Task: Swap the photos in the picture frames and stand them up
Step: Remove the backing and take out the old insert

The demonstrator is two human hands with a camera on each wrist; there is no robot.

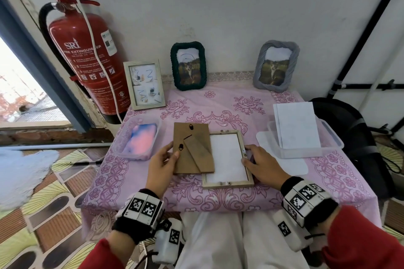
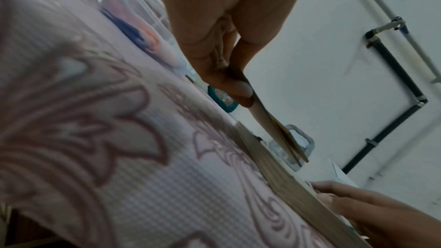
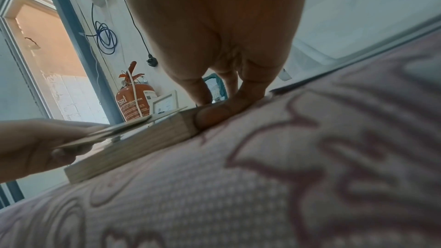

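Note:
A light wooden frame (image 1: 246, 167) lies face down near the table's front edge, with the white back of a photo (image 1: 227, 157) showing inside it. My left hand (image 1: 171, 152) pinches the left edge of the brown backing board (image 1: 192, 148), thumb on top. The board with its fold-out stand is lifted and overlaps the frame's left side. From the left wrist, the board (image 2: 269, 122) tilts up above the frame (image 2: 286, 180). My right hand (image 1: 248, 155) holds the frame's right rail between thumb and fingers. In the right wrist view one of its fingertips (image 3: 214, 114) presses the frame's (image 3: 133, 142) side.
At the back stand a wooden frame (image 1: 144, 84), a green frame (image 1: 188, 65) and a grey frame (image 1: 276, 65). A clear tub (image 1: 122, 144) with a pink-blue photo sits left, another tub (image 1: 332, 140) with white sheets right. A fire extinguisher (image 1: 85, 50) stands beyond the table's left corner.

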